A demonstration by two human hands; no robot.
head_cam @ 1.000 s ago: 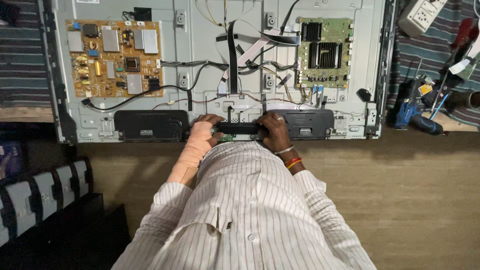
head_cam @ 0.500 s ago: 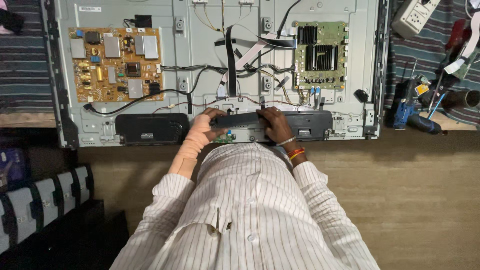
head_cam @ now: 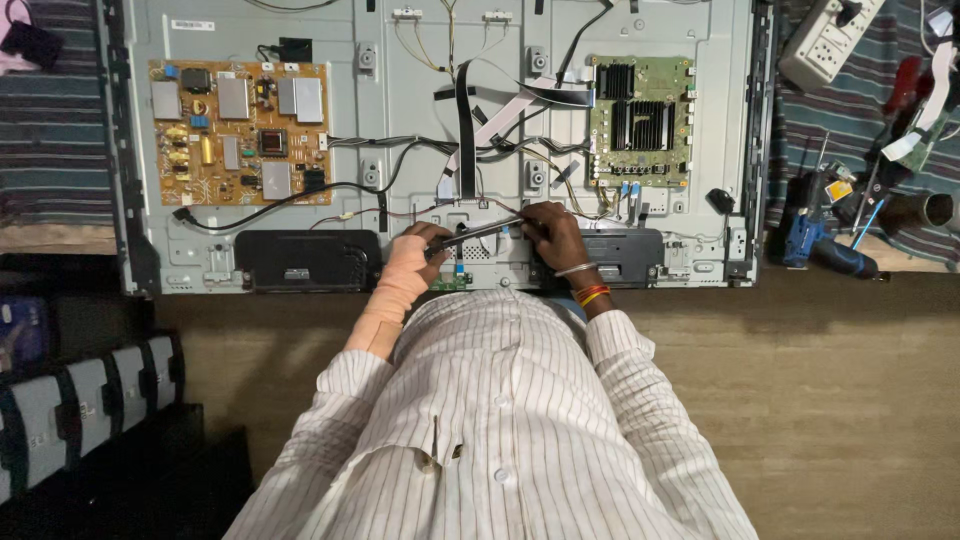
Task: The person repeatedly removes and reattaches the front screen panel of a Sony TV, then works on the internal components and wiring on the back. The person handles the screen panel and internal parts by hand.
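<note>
On the floor in front of me lies the opened TV back panel (head_cam: 420,100), orange power board (head_cam: 240,130) at its left, green main board (head_cam: 640,120) at its right. Along its bottom edge, my left hand (head_cam: 425,243) and right hand (head_cam: 548,228) each grip an end of a dark narrow bar (head_cam: 480,231), tilted; looks like I'm lifting it off, so next comes an even pull.

orange pwr board (head_cam: 238,130), green PCB (head_cam: 641,122), blue drill (head_cam: 822,247)

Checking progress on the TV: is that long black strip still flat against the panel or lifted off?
Lifted: the black strip sits tilted, held between left hand and right hand.
</note>
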